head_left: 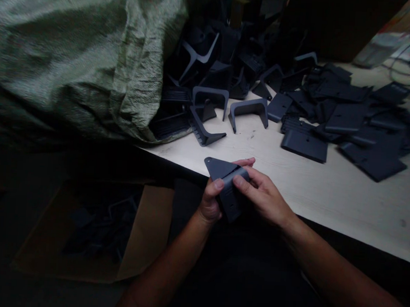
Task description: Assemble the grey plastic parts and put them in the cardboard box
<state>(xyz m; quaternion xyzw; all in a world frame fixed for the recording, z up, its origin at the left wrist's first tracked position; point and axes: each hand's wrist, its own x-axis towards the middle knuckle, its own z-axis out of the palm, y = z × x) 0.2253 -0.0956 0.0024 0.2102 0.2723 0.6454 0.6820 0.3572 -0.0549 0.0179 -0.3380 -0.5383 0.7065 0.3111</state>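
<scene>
Both my hands grip a dark grey plastic bracket [231, 191] just off the table's front edge. It has a triangular side with a small hole near its tip, and a flat plate runs down from it. My left hand [212, 197] is closed around its left side, thumb on the front. On the right side my right hand [263, 193] is closed too, its thumb pressing on the upper corner. A thin dark gap shows between the triangular side and the plate. Nearest on the table is a U-shaped bracket [250, 108], standing on its legs. The lower fingers are partly hidden.
A large woven sack [93, 60] lies at the left, with U-shaped brackets spilling from its mouth. Flat dark plates [305, 142] are heaped on the right of the pale table [343, 202]. Below left, an open cardboard box [151, 228] holds more dark parts.
</scene>
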